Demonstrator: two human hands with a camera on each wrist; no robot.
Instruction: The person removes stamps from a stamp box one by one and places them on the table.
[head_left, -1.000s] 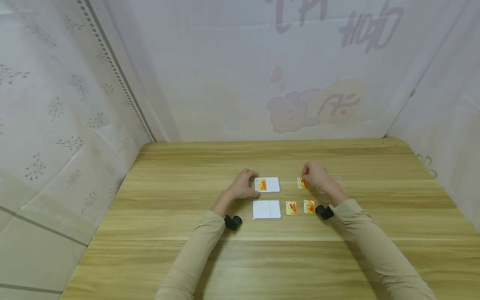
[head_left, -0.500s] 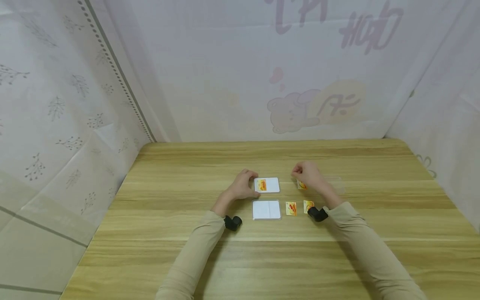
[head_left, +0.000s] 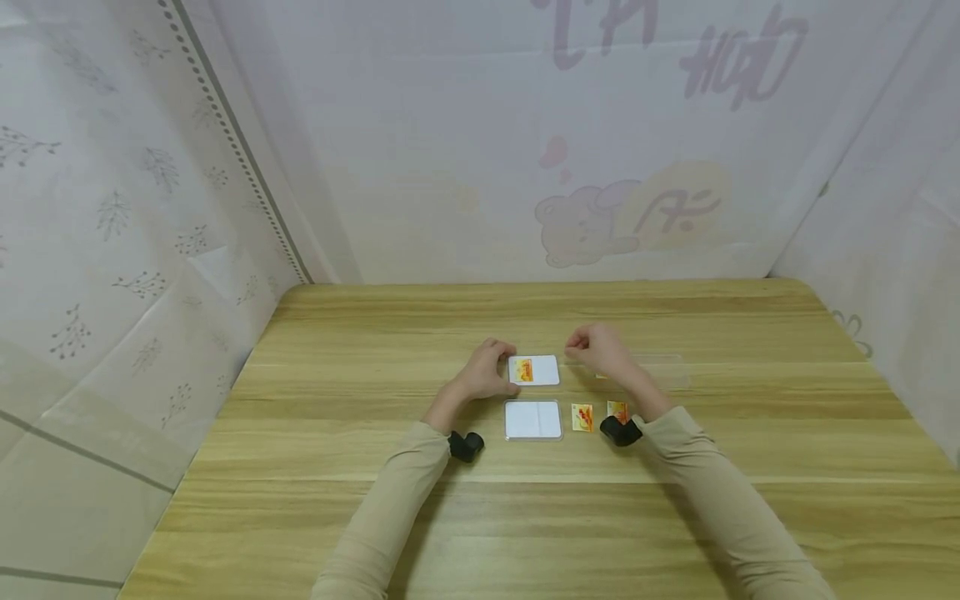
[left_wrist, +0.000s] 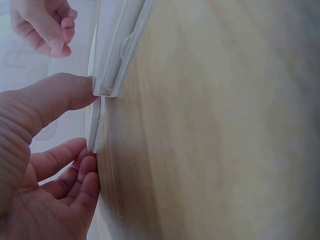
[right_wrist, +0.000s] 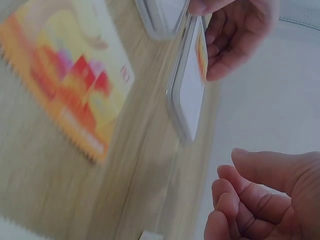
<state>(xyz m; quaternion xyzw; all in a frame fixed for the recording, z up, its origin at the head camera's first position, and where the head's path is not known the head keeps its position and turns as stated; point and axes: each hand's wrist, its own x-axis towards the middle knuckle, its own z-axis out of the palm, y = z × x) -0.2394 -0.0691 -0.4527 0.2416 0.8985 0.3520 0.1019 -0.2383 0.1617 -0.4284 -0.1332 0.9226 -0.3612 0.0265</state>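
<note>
L hand (head_left: 480,372) grips far white stamp case (head_left: 546,371) by its L end, thumb nr corner, fingers far corner. Case on table (head_left: 525,517), long axis L–R, stamp (head_left: 524,370) on L half. R hand (head_left: 603,350) just off R end, fingers loosely curled, nothing seen held.

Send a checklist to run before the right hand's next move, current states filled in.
1. Left hand steadying the far plastic case: ok, thumb and fingers grip its left end.
2. Right hand free: ok, nothing visible between thumb and fingers.
3. Stamp on its left half, the far case's, lying fully flat: cannot tell.
4. Near plastic case bearing a stamp: not ok, only white shows.
5. Loose stamps unobstructed in the head view: not ok. Front-left stamp is clear; black wrist camera partly covers front-right stamp; right hand mostly hides back stamp.
</note>
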